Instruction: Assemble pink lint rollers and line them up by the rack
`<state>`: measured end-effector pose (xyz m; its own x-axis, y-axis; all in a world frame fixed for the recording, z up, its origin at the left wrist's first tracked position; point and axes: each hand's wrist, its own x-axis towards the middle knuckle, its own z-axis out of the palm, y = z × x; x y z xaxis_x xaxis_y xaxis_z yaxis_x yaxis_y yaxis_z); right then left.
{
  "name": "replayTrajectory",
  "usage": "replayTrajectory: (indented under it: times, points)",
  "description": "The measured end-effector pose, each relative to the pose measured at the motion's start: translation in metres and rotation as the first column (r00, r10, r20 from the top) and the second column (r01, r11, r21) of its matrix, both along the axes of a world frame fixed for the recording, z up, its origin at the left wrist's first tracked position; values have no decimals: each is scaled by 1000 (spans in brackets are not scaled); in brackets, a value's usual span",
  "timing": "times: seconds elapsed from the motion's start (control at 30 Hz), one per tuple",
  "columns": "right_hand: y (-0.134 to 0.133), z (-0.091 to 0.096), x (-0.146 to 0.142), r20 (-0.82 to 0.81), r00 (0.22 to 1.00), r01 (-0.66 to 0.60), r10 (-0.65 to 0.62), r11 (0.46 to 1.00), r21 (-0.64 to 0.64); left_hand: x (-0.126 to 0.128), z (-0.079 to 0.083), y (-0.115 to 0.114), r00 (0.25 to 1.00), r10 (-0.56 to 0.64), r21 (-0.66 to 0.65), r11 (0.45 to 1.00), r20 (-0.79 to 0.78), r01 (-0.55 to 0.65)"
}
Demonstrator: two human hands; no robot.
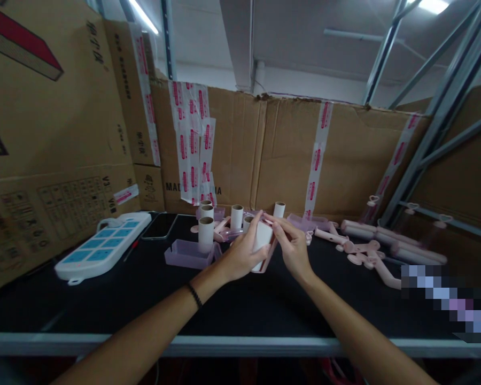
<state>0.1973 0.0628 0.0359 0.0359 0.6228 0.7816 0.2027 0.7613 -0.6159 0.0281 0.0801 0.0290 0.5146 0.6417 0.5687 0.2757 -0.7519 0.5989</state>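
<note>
My left hand point(238, 256) is wrapped round a lint roller point(263, 236), a white roll with a pink part along its right side, held tilted above the dark work surface. At its top end, the thumb and fingers of my right hand point(294, 250) pinch the pink part. Just beyond my hands, several white rolls with cardboard cores stand upright, among them a near white roll point(206, 238) and a far white roll point(279, 209). A translucent purple cover point(188, 254) lies left of my left hand. Part of the lint roller is hidden behind my fingers.
Pink handles point(361, 251) and finished-looking pale rollers point(417, 251) lie in a pile on the right. A white power strip point(104, 248) and a phone point(160, 225) are on the left. Cardboard walls point(288, 155) enclose the back and sides; a metal edge point(208, 345) runs along the front.
</note>
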Motion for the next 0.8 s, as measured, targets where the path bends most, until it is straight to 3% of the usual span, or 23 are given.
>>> replayTrajectory:
  times: [0.57, 0.73, 0.8]
  points:
    - [-1, -1, -3, -15, 999, -50, 49, 998, -42, 1, -1, -2, 999, 15, -18, 1000, -28, -15]
    - [1, -1, -4, 1, 997, -77, 78, 995, -56, 6, -5, 0, 991, -11, -16, 1000, 134, 13]
    - [3, -3, -4, -36, 994, -106, 104, 992, -74, 7, -5, 0, 969, -25, -97, 994, 247, 51]
